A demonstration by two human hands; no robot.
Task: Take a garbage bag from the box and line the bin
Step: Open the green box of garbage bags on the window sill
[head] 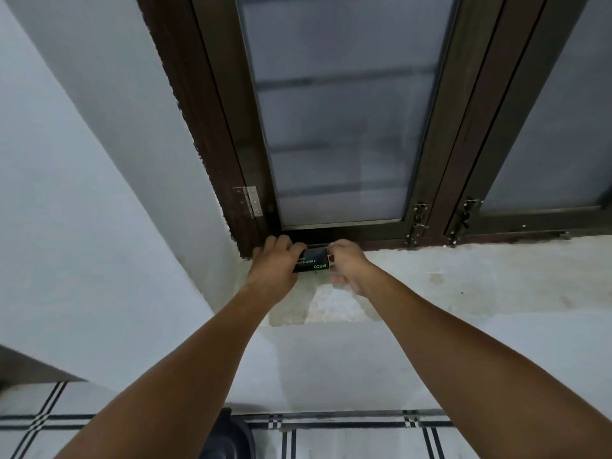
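Observation:
A small black box (314, 259) with green lettering lies on the pale window sill (463, 276), close to the window frame. My left hand (275, 264) wraps around the box's left end and holds it. My right hand (347, 264) is at the box's right end, fingertips pinched at its upper right corner; what they pinch is too small to tell. A dark bin (228, 438) shows partly at the bottom of the view, on the floor between my forearms, mostly hidden by my left arm.
A dark brown window frame (231, 160) with frosted panes rises behind the sill, with metal latches (418, 223) to the right. A white wall runs along the left. White floor tiles with black stripes (364, 438) lie below the sill.

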